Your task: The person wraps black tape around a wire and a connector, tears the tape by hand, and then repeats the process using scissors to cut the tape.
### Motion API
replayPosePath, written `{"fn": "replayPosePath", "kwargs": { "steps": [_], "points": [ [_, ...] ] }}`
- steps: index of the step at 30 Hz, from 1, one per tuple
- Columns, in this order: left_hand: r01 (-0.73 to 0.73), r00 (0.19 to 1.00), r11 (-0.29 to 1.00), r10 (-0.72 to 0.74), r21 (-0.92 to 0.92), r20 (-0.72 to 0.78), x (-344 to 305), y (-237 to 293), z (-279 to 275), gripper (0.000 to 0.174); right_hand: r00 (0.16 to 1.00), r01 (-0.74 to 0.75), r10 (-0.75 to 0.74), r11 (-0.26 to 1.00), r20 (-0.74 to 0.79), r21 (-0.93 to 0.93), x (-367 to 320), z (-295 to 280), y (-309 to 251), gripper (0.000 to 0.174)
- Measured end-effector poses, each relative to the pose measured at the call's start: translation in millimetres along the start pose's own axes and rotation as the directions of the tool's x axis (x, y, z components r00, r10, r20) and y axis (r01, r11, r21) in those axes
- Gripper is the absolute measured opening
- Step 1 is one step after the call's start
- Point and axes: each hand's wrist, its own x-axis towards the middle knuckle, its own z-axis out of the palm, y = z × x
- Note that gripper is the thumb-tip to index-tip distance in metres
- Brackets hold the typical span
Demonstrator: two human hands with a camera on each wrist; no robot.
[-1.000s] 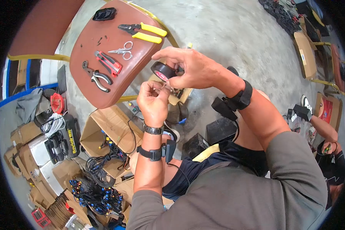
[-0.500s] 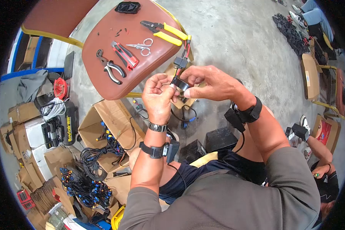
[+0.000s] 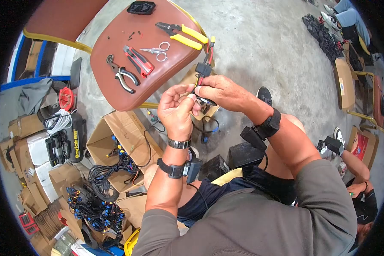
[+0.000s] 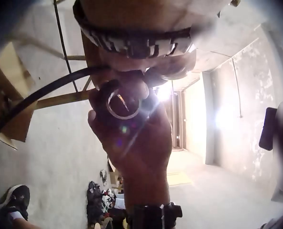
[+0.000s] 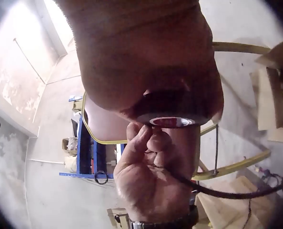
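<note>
My left hand [image 3: 176,109] pinches a wire harness between thumb and fingers. From that pinch, red and yellow wires lead up to a small black box-shaped part [image 3: 203,69], and a yellow connector [image 3: 212,39] tops the far end. Close against it, my right hand [image 3: 228,94] grips a roll of black electrical tape [image 5: 172,122], whose red and silver inner label shows in the right wrist view. The fingertips of both hands meet at the wires, and the exact spot under the tape is hidden. A black cable [image 4: 46,86] trails away from the hands in the left wrist view.
On the brown chair seat [image 3: 111,85] lie yellow-handled wire strippers [image 3: 185,36], scissors [image 3: 158,51], a red utility knife [image 3: 138,62] and pliers [image 3: 123,74]. Below left stands an open cardboard box [image 3: 130,132] with cables. Another person's arm [image 3: 357,164] shows at right.
The right hand has brought the tape roll down to the left hand's fingertips and turned it flatter, its fingers now closer round the wires. The harness with its black box has come into view.
</note>
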Motion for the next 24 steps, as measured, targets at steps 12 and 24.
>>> {"fn": "replayPosePath", "kwargs": {
  "steps": [12, 24],
  "points": [
    [0.157, 0.983, 0.973, -0.169, -0.172, -0.063, 3, 4, -7, 0.028, 0.994, 0.105, -0.106, 0.987, -0.001, -0.126, 1, 4, 10, 0.029],
    [0.118, 0.992, 0.992, -0.12, -0.054, -0.026, 4, 6, -8, 0.024, 0.996, 0.089, -0.089, 0.977, 0.01, -0.195, 6, 2, 16, 0.034]
  ]
}}
